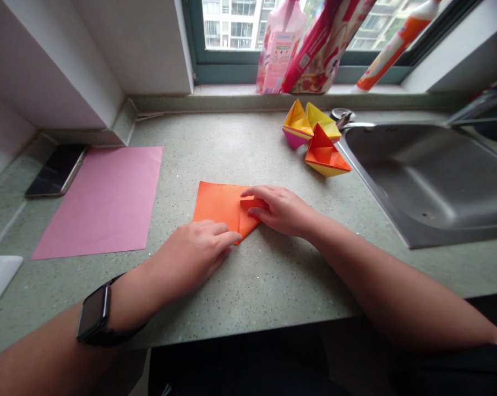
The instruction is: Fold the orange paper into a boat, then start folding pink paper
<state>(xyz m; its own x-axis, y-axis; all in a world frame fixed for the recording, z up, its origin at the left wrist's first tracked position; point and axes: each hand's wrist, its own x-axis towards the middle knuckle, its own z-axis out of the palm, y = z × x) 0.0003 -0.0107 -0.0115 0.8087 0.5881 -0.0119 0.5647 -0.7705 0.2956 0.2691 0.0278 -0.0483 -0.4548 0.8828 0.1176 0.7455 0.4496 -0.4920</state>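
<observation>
An orange sheet of paper (217, 203), partly folded, lies flat on the speckled green counter (248, 286) in front of me. My left hand (194, 250) presses its fingertips on the paper's lower corner. My right hand (281, 209) rests on the paper's right side, fingers holding down a folded flap. A black watch sits on my left wrist.
A pink paper sheet (103, 201) lies to the left, with a dark phone (56, 170) beyond it. Three folded paper boats (316, 137) sit near the steel sink (433, 181) at right. Pink packages (301, 44) and an orange-white bottle (397, 47) stand on the windowsill.
</observation>
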